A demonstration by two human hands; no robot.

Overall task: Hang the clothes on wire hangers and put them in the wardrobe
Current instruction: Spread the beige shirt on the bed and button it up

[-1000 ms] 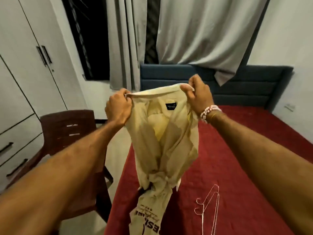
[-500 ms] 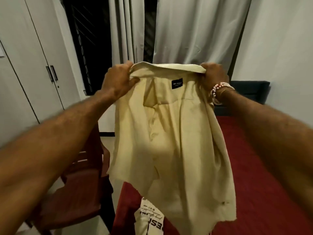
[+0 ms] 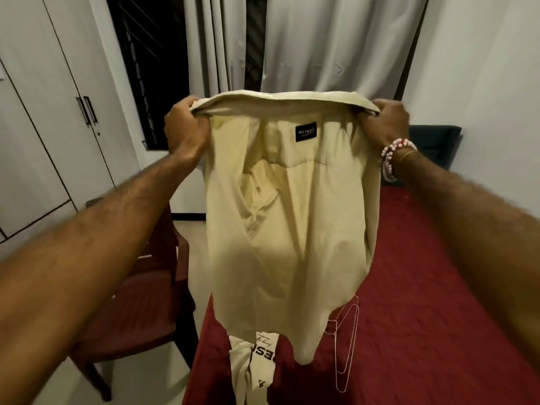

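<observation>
The left hand [image 3: 187,125] and right hand [image 3: 385,121] each grip one collar end of the yellow shirt [image 3: 292,229], held up in the frame centre so it hangs flat, probably ready for the wire hangers [image 3: 347,343] on the bed [image 3: 423,287] at lower right

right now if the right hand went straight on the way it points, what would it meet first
Probably the grey curtain. The right hand, gripping the collar of the cream shirt, points up and forward at it, and nothing else shows between; how far off the curtain hangs is unclear.
</observation>
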